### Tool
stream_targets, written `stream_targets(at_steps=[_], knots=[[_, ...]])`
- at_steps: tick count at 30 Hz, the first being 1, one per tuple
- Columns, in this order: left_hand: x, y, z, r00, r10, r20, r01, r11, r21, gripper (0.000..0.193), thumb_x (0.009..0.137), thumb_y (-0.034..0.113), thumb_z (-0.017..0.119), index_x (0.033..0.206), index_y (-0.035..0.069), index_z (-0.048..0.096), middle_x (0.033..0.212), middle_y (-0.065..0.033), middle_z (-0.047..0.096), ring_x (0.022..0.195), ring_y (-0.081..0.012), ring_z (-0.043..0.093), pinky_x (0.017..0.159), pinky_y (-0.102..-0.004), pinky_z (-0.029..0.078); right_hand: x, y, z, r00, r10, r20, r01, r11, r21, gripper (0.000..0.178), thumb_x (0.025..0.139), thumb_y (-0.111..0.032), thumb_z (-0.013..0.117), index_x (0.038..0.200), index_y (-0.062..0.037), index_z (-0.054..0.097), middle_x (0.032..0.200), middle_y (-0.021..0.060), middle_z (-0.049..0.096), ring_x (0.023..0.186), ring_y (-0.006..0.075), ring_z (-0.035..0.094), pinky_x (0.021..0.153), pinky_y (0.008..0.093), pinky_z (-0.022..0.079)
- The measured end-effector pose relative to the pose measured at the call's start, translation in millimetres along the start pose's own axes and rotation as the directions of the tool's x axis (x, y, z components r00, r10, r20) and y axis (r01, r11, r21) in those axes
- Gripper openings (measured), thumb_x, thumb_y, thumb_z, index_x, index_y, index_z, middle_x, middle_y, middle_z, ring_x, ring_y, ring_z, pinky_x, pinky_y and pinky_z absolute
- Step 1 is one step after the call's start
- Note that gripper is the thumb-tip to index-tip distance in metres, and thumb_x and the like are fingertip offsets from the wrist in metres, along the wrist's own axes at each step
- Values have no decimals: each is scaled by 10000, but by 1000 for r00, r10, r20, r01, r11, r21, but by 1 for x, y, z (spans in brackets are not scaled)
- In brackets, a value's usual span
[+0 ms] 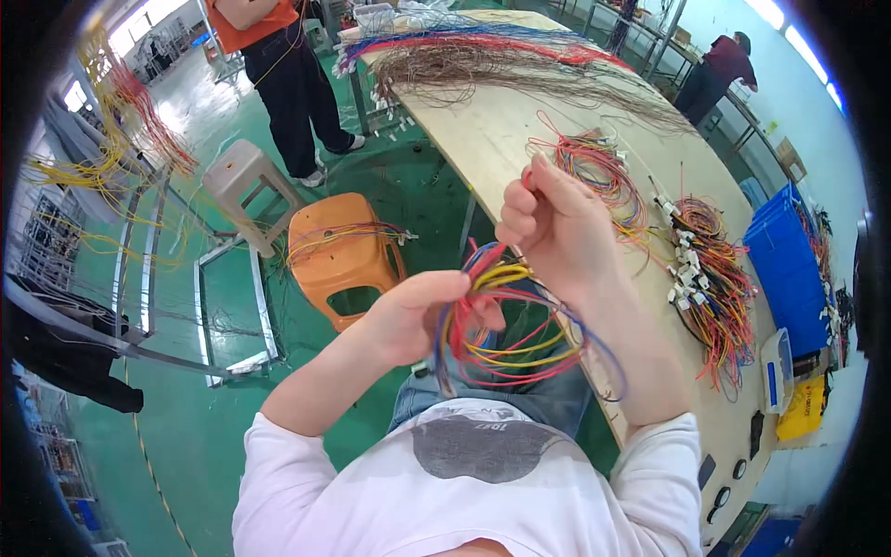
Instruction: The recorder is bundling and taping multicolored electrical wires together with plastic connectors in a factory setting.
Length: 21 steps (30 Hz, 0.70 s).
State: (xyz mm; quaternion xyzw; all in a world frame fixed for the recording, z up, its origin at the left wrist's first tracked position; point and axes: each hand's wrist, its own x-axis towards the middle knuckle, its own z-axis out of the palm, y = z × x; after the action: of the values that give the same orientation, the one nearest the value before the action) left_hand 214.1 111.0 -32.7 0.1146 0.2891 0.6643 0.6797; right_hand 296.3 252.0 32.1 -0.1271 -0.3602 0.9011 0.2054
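Observation:
My left hand (432,311) is closed around a looped bundle of wires (520,356) in red, yellow and blue, held over my lap near the table edge. Higher up and to the right, my right hand (560,215) is pinched, with a bit of red wire (527,174) showing at its fingertips. How that wire runs down to the bundle is partly hidden by the hand. On the table just beyond my right hand lies a coiled bundle of mixed wires (603,172).
Wires with white connectors (691,269) lie on the table (506,139) at right, beside a blue bin (789,260). Long wires (464,70) spread across its far end. An orange stool (339,243) and a beige stool (243,176) stand left. One person (295,93) stands behind them.

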Motion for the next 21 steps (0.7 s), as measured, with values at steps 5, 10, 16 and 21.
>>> stream_targets(at_steps=[5, 10, 16, 21], knots=[[-17, -5, 1, 929, -38, 369, -24, 986, 164, 207, 748, 178, 555, 804, -18, 520, 696, -122, 576, 715, -262, 588, 765, -382, 444, -43, -31, 30, 959, 104, 264, -26, 958, -285, 236, 906, -200, 375, 699, -94, 342, 580, -27, 319, 456, 53, 270, 435, 212, 260], [-53, 11, 26, 931, -110, 347, -66, 887, 457, 165, 806, 115, 493, 855, -41, 517, 678, -96, 580, 677, -183, 588, 646, -300, 467, -82, -49, 39, 973, 17, 232, 51, 958, -282, 209, 896, -171, 381, 708, -85, 355, 558, -22, 332, 446, 60, 274, 416, 217, 264], [-34, 1, -11, 959, -169, -226, 236, 920, 313, 159, 815, 158, 457, 678, 122, 383, 505, 61, 263, 404, -49, 260, 370, -211, 221, -59, 31, -85, 979, 38, -199, -87, 966, -245, 159, 876, -210, 445, 885, -65, 512, 799, 82, 569, 711, 180, 547, 681, 327, 441], [14, 52, -78, 715, 585, -382, -115, 638, 761, 124, 831, 211, 457, 726, 148, 441, 537, 73, 322, 428, -31, 310, 372, -191, 254, -158, -41, -48, 919, -344, 191, 393, 832, -392, 482, 862, -346, 444, 1089, 79, 446, 1139, 211, 475, 1124, 287, 413, 958, 365, 296]])
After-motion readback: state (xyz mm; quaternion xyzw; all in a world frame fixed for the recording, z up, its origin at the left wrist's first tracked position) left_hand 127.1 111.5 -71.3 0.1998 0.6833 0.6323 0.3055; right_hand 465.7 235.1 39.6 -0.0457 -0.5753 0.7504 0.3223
